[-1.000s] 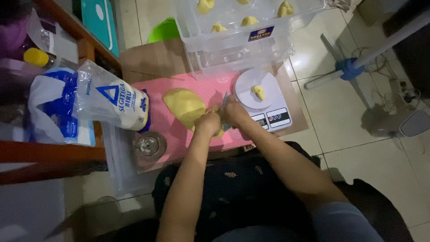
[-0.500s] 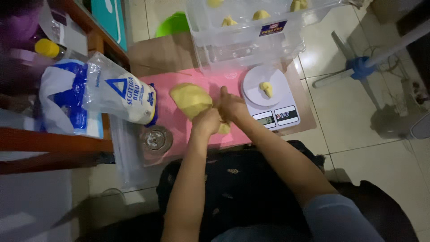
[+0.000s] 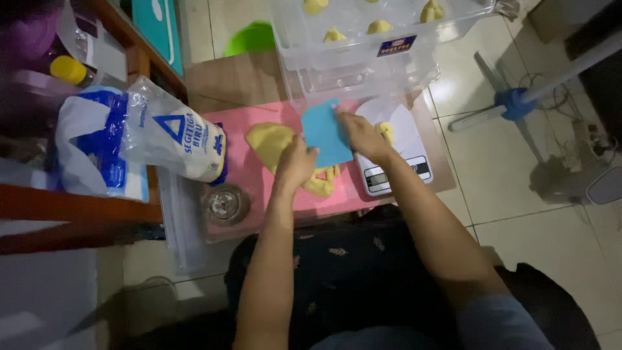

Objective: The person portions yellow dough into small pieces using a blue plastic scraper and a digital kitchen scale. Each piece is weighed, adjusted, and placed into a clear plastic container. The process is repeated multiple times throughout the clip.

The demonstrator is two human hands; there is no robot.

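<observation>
The right hand [image 3: 364,136] held a blue plastic scraper [image 3: 326,133], fingers pinched on its right edge, the blade raised flat toward the camera above the pink mat [image 3: 241,170]. The left hand [image 3: 295,164] rested curled on a strip of yellow dough [image 3: 322,185] at the mat's near right; whether its fingers closed on the dough could not be told. The larger dough mass [image 3: 269,141] lay just left of that hand, at mid-mat.

The mat's near edge ran just short of the person's lap, leaving little room on that side. Open mat showed only at the far left and the near left. A white kitchen scale [image 3: 398,159] stood touching the mat's right edge, a small dough piece [image 3: 387,131] on its platter, partly hidden by the right hand. A clear lidded jar [image 3: 226,205] sat at the mat's near-left corner. A flour bag [image 3: 172,139] leaned over the left edge from a wooden shelf [image 3: 78,207]. A clear plastic container [image 3: 363,45] holding dough portions blocked the far side. Bare tiled floor [image 3: 518,181] lay to the right, beyond the scale.
</observation>
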